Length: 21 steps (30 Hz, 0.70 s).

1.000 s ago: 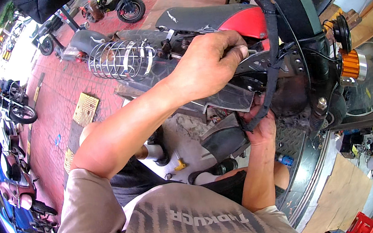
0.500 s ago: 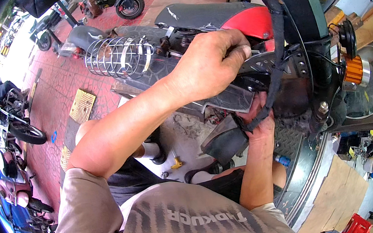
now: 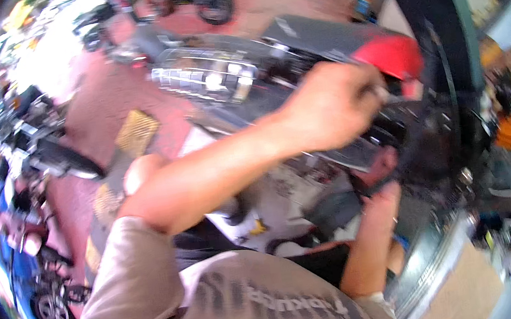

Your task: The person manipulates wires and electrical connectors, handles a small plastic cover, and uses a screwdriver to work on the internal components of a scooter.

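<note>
My left hand reaches across the scooter, beside the front of its black and red seat. Its fingers are closed in a pinch; what sits between them is too blurred to make out. Below and to the right, my right hand is by the lower edge of the dark body panel, next to a loose black flap. Its fingers are partly hidden and smeared by motion.
A wire basket is at the scooter's rear. A dark green post and an orange cylindrical part stand at the right. A yellow-handled tool lies on the floor. Parked motorcycles line the left side.
The whole view has shifted and blurred, with the scene now further right and lower. Both hands remain at about the same places on the scooter.
</note>
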### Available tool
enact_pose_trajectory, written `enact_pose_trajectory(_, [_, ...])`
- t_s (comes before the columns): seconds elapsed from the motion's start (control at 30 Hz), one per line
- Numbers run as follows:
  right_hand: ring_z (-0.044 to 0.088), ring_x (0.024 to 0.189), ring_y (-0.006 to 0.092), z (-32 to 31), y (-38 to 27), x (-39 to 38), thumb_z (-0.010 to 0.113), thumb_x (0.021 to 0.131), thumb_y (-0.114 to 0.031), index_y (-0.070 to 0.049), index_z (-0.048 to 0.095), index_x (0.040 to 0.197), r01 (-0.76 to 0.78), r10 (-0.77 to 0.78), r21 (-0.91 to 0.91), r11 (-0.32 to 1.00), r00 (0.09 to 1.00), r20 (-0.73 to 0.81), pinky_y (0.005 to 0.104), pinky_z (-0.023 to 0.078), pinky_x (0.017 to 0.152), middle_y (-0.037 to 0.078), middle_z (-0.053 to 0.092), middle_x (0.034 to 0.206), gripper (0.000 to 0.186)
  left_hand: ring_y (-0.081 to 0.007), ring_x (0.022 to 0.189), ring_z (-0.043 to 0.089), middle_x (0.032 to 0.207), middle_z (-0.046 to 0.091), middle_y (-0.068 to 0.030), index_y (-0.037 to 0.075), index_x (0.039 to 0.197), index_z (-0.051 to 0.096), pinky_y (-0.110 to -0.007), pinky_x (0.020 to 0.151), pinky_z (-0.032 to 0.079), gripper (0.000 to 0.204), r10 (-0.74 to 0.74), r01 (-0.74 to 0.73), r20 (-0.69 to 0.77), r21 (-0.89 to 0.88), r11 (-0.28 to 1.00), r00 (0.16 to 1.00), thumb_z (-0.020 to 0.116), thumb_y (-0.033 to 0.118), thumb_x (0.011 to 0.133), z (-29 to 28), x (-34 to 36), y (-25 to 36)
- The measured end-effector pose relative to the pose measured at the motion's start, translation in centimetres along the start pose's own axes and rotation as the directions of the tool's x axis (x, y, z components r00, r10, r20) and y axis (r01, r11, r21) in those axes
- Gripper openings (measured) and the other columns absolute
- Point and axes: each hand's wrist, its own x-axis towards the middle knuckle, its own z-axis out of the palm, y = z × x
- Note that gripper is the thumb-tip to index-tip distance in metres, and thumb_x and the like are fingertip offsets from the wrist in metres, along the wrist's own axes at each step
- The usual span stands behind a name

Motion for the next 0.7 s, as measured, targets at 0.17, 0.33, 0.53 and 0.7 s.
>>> enact_pose_trajectory(0.17, [0.03,0.154,0.0323,-2.0,-0.6,1.5,0.058,0.102,-0.051,-0.013,0.034,0.162,0.043,-0.042,-0.04,0.998,0.999,0.026,0.0576,0.026,0.122,0.01,0.033,0.168,0.074,-0.0463,0.084,0.067,0.083,0.066,-0.0229,0.002,0.093,0.066,-0.051,0.072,0.053,0.009,0.15,-0.141,-0.066,0.122,0.982,0.986,0.068,0.009,0.088,-1.0,-0.5,0.5])
enact_pose_trajectory(0.33, [0.024,0.157,0.0311,-6.8,-0.6,3.6,0.059,0.101,-0.052,-0.013,0.029,0.164,0.019,-0.02,0.097,0.995,1.0,0.014,0.0573,0.017,0.125,0.009,0.025,0.172,0.081,-0.0425,0.083,0.067,0.083,0.067,-0.0183,0.003,0.096,0.066,-0.051,0.072,0.053,0.014,0.348,-0.318,-0.105,0.229,0.92,0.932,0.069,0.007,0.082,-1.4,-0.8,0.0])
enact_pose_trajectory(0.53, [0.012,0.16,0.0284,-9.2,-0.1,5.8,0.055,0.102,-0.052,-0.011,0.024,0.165,0.227,-0.265,-0.652,0.724,0.963,0.041,0.0597,0.009,0.126,0.011,0.018,0.174,0.082,-0.0358,0.093,0.065,0.1,0.063,-0.0154,0.002,0.099,0.067,-0.046,0.074,0.055,0.028,0.403,-0.357,0.007,0.477,0.803,0.915,0.071,0.011,0.073,-1.6,-1.4,-0.4])
enact_pose_trajectory(0.7, [0.017,0.159,0.0299,-8.4,-0.1,4.7,0.05,0.103,-0.053,-0.008,0.026,0.163,0.179,-0.185,-0.165,0.97,0.983,-0.017,0.0554,0.011,0.127,0.014,0.021,0.172,0.079,-0.0355,0.089,0.063,0.096,0.056,-0.0172,0.001,0.095,0.067,-0.045,0.071,0.054,0.026,0.438,-0.359,-0.052,0.493,0.792,0.897,0.07,0.012,0.071,-1.6,-1.9,0.4])
